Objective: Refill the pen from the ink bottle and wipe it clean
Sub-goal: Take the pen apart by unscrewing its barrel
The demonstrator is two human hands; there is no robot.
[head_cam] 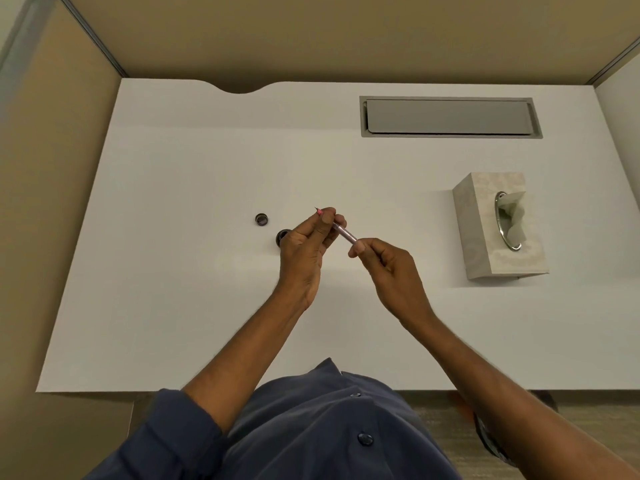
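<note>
Left hand (pixel 304 244) pinched on the nib end of the pen (pixel 341 232), right hand (pixel 388 265) gripping its back end, both raised over the white desk (pixel 207 306). Just left of the left hand, ink bottle (pixel 282 236) partly hidden; farther left, its cap (pixel 261 219). Well right of the right hand, tissue box (pixel 478 230).

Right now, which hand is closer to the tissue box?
Right. The right hand holds the pen's back end, just left of the tissue box. The left hand is farther left, gripping the tip end.
</note>
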